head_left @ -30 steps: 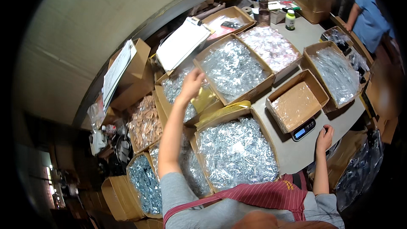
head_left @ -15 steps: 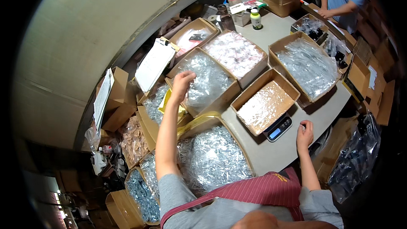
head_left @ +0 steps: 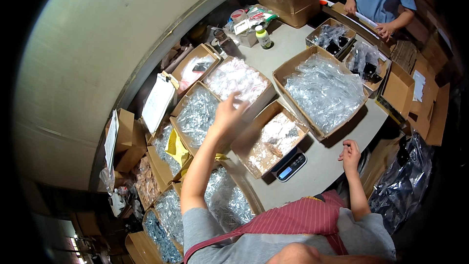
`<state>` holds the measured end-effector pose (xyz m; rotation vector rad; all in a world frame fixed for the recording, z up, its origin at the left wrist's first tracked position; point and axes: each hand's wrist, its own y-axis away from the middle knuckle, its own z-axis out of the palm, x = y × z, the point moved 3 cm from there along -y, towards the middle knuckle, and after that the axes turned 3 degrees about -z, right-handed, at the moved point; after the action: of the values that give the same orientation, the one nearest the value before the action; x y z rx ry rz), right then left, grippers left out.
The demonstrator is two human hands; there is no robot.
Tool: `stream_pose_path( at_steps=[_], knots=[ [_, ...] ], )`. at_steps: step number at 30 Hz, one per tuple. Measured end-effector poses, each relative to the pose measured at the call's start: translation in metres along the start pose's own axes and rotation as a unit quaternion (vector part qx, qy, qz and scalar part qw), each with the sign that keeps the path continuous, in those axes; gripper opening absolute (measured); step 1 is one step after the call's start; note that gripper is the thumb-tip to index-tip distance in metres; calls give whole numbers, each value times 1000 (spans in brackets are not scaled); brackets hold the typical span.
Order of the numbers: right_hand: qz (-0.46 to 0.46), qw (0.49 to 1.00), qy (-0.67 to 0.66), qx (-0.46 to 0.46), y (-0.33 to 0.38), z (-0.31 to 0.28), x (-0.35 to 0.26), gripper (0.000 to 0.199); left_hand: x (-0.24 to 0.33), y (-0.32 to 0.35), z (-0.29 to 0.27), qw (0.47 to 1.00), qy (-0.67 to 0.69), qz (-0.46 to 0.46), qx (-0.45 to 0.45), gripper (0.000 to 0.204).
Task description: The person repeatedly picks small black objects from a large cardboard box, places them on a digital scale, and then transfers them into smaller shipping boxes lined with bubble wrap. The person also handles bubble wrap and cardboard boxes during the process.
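Observation:
My left hand (head_left: 228,116) is raised over the near edge of a box of small clear packets with white and pinkish contents (head_left: 237,80). Its fingers are smeared by motion, so whether they hold anything cannot be made out. Just right of it, an open cardboard box (head_left: 262,164) with a layer of shiny clear packets (head_left: 268,139) sits on a digital scale (head_left: 292,165) with a lit display. Off to the right of the scale, my right hand (head_left: 350,156) hovers near the table's edge, fingers loosely bent and apart, holding nothing visible.
Boxes of clear bags with metal-looking parts (head_left: 198,112) line the left side. A larger box of clear bags (head_left: 325,90) stands right. A green bottle (head_left: 263,38) and a clipboard (head_left: 157,100) are farther back. Across the table, a person in blue (head_left: 381,0) handles a carton.
My left hand has moved right, from the box of clear bags toward the box on the scale. My view has shifted, so the table appears farther left. My right hand stays near the table's edge.

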<state>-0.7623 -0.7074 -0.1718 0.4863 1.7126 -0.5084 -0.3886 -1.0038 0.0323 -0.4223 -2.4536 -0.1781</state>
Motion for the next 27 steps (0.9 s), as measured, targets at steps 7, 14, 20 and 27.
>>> stream_pose_path(
  at_steps=[7, 14, 20, 27],
  knots=[
    [-33, 998, 35, -41, -21, -3, -32, 13, -63, -84, 36, 905, -339, 108, 231, 20],
    [-58, 993, 71, -72, -23, -4, -20, 13, -55, -76, 5, 892, 414, -67, 172, 11],
    [-109, 985, 104, -79, -24, -4, -21, 13, -6, -34, 9, 894, 387, -95, -205, 15],
    [-98, 984, 102, -107, -26, -2, -26, 10, 74, -71, 98, 982, 126, 15, -137, 18]
  ],
)
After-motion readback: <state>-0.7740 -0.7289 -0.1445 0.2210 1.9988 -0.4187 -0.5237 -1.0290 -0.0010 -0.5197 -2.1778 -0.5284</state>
